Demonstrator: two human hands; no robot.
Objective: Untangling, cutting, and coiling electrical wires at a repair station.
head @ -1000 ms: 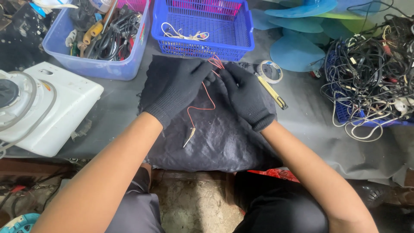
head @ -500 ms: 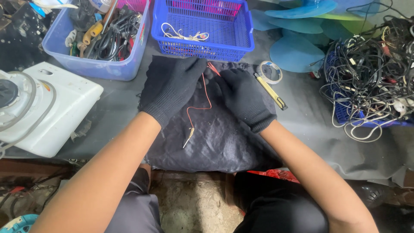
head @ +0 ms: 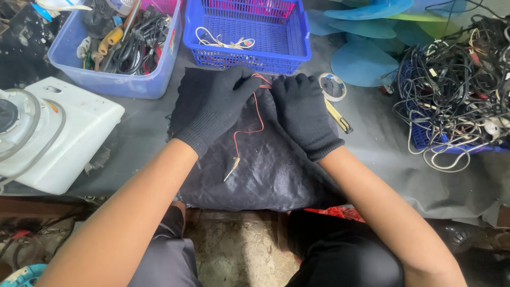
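Gloved hands, left (head: 212,109) and right (head: 304,114), meet on a black cloth (head: 271,170), fingers curled, pinching a red wire (head: 254,119) between them beside the blue basket (head: 247,56).

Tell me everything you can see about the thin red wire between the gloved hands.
The red wire is thin and plastic-coated, pinched at its top between the left hand and right hand, both in black knit gloves. It runs down in loose bends across the black cloth and ends in a pale metal clip lying on it.
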